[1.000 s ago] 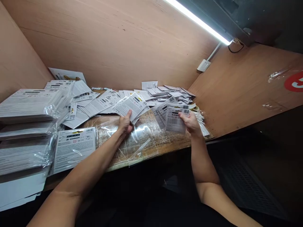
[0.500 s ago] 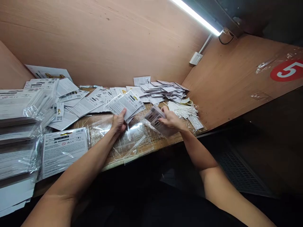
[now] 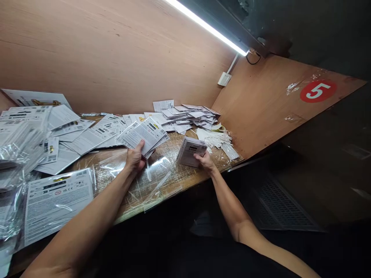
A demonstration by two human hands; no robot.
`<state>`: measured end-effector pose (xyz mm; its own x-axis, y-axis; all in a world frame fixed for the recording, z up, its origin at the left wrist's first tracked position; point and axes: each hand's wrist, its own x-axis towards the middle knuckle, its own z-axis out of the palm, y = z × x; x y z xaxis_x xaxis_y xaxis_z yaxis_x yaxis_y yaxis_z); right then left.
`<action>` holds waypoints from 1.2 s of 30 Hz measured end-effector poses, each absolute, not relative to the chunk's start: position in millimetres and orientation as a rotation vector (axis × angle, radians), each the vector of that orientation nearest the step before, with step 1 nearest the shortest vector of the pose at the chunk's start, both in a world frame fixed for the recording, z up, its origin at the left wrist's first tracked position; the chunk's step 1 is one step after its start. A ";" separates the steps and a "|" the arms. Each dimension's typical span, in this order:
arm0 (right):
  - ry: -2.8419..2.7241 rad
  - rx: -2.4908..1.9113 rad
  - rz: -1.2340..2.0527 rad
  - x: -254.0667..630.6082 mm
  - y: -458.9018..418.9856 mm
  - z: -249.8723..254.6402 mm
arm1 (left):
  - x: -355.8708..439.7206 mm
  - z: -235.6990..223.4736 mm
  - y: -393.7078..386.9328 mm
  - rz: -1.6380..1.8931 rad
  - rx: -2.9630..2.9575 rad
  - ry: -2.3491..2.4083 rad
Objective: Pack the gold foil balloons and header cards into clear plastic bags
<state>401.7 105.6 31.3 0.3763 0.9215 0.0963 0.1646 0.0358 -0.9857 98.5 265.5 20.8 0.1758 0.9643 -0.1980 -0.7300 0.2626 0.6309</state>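
Observation:
My left hand [image 3: 136, 154] grips a few fanned printed cards [image 3: 147, 134], with its thumb on top; they have small print, a barcode and a yellow-marked hanging slot. To the right, my right hand [image 3: 205, 160] is closed around a thicker stack of printed cards [image 3: 189, 151], its thumb on the front face. That stack is tilted upright, its lower edge at or just above the table; I cannot tell which. Behind the stack lies a bundle of thin white strips [image 3: 216, 138]. A heap of cards [image 3: 188, 115] spreads out beyond both hands.
Clear-bagged cards [image 3: 17, 143] pile up at the left, and a larger bagged card [image 3: 59, 204] lies at the front left. Plastic film covers the wooden table [image 3: 110, 170]. Wooden panels rise behind and right, with a socket [image 3: 224, 78] and a lamp tube [image 3: 208, 27] above.
My right hand has turned its card stack from slanted and blurred to more upright. The left hand keeps its fanned cards. The whole view has shifted, so the surroundings appear further left.

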 end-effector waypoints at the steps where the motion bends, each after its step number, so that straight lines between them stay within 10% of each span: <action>1: -1.022 -1.452 0.818 402.6 107.6 29.6 | 99.0 21.0 264.9 1.256 0.440 0.640; 10: -1.297 -2.127 0.047 369.3 144.1 69.5 | 106.7 18.8 256.1 1.328 0.416 0.572; 16: -0.843 -1.362 1.134 256.6 207.9 31.7 | 109.2 16.4 248.4 1.321 0.506 0.520; 36: -1.344 -1.252 1.288 298.1 287.3 98.5 | 104.8 12.8 254.7 1.136 0.559 0.439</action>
